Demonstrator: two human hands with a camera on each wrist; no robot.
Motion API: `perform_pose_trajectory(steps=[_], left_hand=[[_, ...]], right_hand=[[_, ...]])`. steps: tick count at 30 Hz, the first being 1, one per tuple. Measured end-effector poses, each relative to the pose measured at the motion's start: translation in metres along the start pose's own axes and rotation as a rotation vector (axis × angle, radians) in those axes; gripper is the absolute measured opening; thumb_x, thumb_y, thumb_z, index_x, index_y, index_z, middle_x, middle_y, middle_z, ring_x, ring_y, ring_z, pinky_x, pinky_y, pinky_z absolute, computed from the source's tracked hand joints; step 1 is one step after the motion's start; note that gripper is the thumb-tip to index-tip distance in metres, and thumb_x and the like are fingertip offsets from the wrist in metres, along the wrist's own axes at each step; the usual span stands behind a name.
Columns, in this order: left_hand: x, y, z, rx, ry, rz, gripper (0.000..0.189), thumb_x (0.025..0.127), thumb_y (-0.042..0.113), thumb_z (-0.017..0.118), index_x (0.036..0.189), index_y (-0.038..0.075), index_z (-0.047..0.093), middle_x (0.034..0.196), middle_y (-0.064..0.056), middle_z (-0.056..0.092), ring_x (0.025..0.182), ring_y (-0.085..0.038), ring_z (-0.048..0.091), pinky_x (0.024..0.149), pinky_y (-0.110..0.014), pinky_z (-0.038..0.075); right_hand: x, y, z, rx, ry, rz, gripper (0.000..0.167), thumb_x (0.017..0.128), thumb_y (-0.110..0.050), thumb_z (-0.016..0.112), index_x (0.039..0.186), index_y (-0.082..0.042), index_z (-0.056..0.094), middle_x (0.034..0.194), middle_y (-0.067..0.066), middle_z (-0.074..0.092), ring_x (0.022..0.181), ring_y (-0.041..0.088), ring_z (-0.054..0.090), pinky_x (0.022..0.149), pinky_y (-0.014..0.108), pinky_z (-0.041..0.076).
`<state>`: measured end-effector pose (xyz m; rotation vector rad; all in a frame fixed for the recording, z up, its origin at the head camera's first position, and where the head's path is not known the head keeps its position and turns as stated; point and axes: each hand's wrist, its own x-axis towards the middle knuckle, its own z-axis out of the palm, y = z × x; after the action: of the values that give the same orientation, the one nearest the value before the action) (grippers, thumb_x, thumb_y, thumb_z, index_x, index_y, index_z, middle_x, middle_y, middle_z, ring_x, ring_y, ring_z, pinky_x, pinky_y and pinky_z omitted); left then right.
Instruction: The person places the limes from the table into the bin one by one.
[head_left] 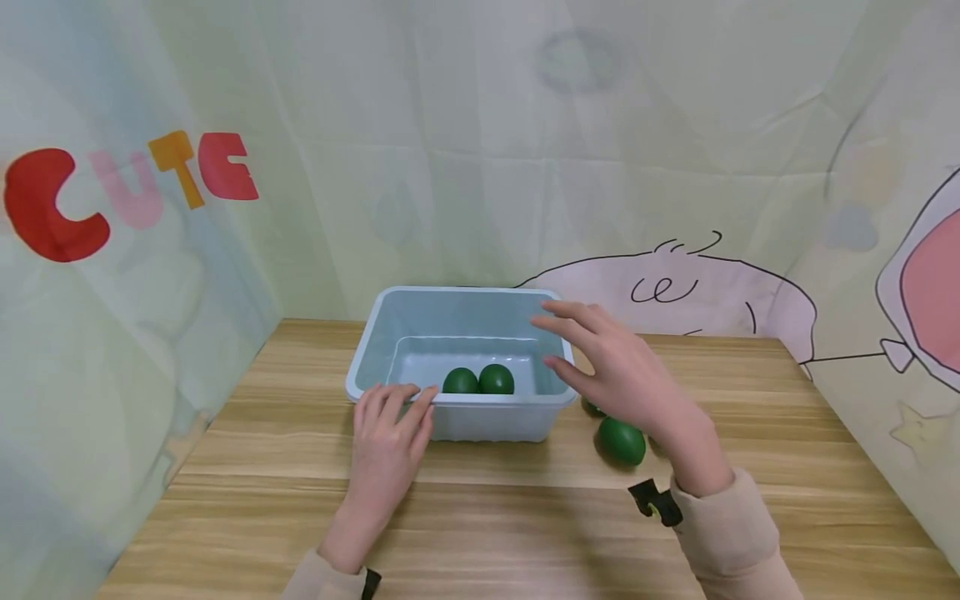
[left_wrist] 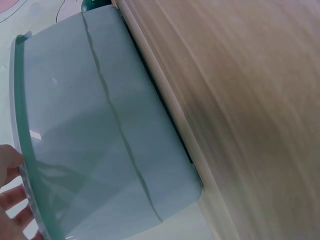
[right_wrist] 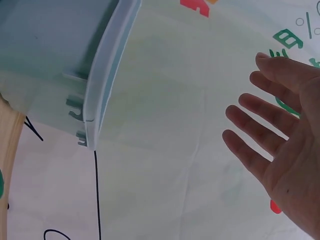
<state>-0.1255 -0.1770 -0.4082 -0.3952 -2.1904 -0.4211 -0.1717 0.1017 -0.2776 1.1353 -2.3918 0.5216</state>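
A light blue plastic basin (head_left: 487,421) stands on the wooden table. Two smooth, dark green, avocado-like fruits (head_left: 497,380) lie inside it. My left hand (head_left: 390,433) grips the basin's rim at the near left corner; in the left wrist view its thumb and fingers (left_wrist: 11,197) hold that rim edge. Over the basin's right rim hovers my right hand (head_left: 622,367), fingers spread and holding nothing. The right wrist view also shows this hand (right_wrist: 280,130) empty, apart from the basin (right_wrist: 50,65). Beneath the right wrist another green fruit (head_left: 622,441) lies on the table, with more partly hidden behind the hand.
The wooden table (head_left: 525,517) reaches back to a printed cloth backdrop (head_left: 465,167), which also hangs on both sides. Large coloured letters (head_left: 56,204) show on its left part. Dark tags (head_left: 655,502) hang at the sleeve cuffs (head_left: 723,521).
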Motion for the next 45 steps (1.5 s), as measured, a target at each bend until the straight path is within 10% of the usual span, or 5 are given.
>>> perform_pose_trajectory(steps=[45], left_hand=[[0.000,-0.001,0.001,-0.010,0.013,0.004,0.024,0.086,0.011,0.066,0.109,0.009,0.072,0.099,-0.012,0.066,0.099,-0.033,0.057,0.099,-0.057,0.039]], right_hand=[[-0.048,0.017,0.024,0.095,0.079,0.199,0.045,0.087,-0.018,0.070,0.131,-0.015,0.058,0.137,0.005,0.055,0.127,0.025,0.052,0.102,0.047,0.046]])
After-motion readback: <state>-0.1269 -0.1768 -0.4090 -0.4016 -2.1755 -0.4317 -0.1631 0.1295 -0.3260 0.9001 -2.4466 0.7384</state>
